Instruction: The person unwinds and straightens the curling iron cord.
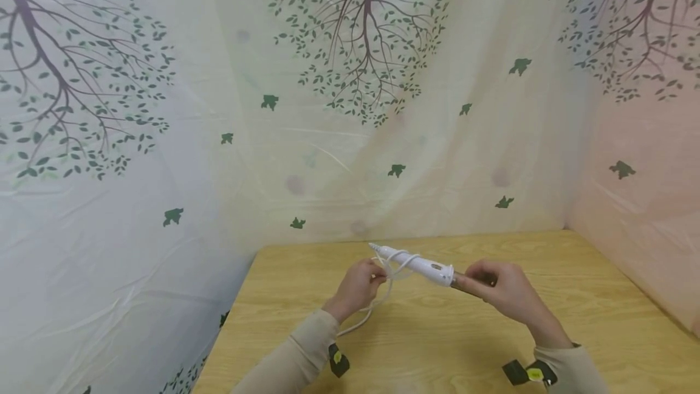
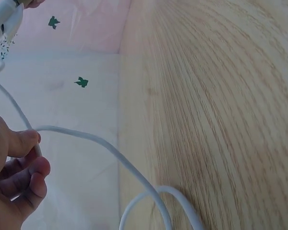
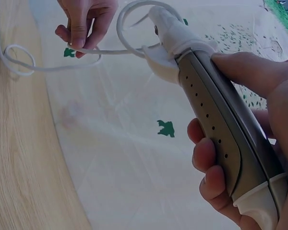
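A white-handled hair styling iron (image 1: pixel 432 269) is held over the wooden table, its handle pointing up and to the left. My right hand (image 1: pixel 508 290) grips its brown-grey barrel (image 3: pixel 213 112), which carries a row of small holes. White power cord (image 2: pixel 98 140) loops loosely around the handle. Between thumb and fingertips, my left hand (image 1: pixel 356 287) pinches that cord a little below the handle's tapered end. From the pinch, more cord hangs down toward the table in a loose curve. The plug end does not show.
The wooden tabletop (image 1: pixel 426 333) spreads beneath both hands. Behind it and at both sides hang pale sheets (image 1: pixel 328 157) printed with trees and green leaves. Dark wrist mounts with yellow marks sit at both sleeves (image 1: pixel 298 351).
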Tool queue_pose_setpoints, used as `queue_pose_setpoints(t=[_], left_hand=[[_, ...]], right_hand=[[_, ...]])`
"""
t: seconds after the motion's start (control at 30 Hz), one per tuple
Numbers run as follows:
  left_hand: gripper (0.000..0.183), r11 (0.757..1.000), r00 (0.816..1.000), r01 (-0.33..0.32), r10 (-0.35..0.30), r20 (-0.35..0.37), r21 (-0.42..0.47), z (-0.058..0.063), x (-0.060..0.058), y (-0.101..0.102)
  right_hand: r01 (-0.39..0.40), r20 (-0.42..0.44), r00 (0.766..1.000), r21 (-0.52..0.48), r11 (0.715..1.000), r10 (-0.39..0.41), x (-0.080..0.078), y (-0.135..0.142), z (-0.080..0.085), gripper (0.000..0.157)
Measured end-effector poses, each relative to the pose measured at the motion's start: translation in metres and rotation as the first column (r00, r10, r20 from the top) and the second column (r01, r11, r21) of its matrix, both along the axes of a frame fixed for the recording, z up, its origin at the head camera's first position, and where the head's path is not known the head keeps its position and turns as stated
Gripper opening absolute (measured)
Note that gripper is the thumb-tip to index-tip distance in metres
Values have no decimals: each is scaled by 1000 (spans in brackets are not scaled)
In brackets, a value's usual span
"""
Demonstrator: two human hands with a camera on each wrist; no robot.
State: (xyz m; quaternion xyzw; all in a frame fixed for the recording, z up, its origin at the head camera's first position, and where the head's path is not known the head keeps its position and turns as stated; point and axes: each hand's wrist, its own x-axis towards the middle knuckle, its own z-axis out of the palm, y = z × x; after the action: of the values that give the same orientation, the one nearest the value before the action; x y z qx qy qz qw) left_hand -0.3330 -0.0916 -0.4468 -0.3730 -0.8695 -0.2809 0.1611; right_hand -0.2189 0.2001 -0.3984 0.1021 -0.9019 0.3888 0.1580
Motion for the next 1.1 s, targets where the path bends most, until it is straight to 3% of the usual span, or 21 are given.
queue_pose_setpoints(t=[0.43, 0.7, 0.93, 1.1], left_hand=[[6, 997, 997, -70, 70, -17, 36, 1, -9, -8], [30, 996, 999, -43, 41, 23, 77, 2, -12, -14], [7, 998, 999, -16, 14, 39, 54, 8, -16, -19], [4, 997, 998, -7, 2, 61, 74, 11, -17, -22]], right_hand=[[-125, -1, 992, -9, 992, 125, 2, 1, -1, 11], [-232, 38, 972, -16, 973, 232, 4, 3, -1, 9], [-285, 79, 955, -15, 958, 286, 2, 7, -3, 4], [-318, 118, 941, -11, 948, 318, 2, 9, -5, 7]])
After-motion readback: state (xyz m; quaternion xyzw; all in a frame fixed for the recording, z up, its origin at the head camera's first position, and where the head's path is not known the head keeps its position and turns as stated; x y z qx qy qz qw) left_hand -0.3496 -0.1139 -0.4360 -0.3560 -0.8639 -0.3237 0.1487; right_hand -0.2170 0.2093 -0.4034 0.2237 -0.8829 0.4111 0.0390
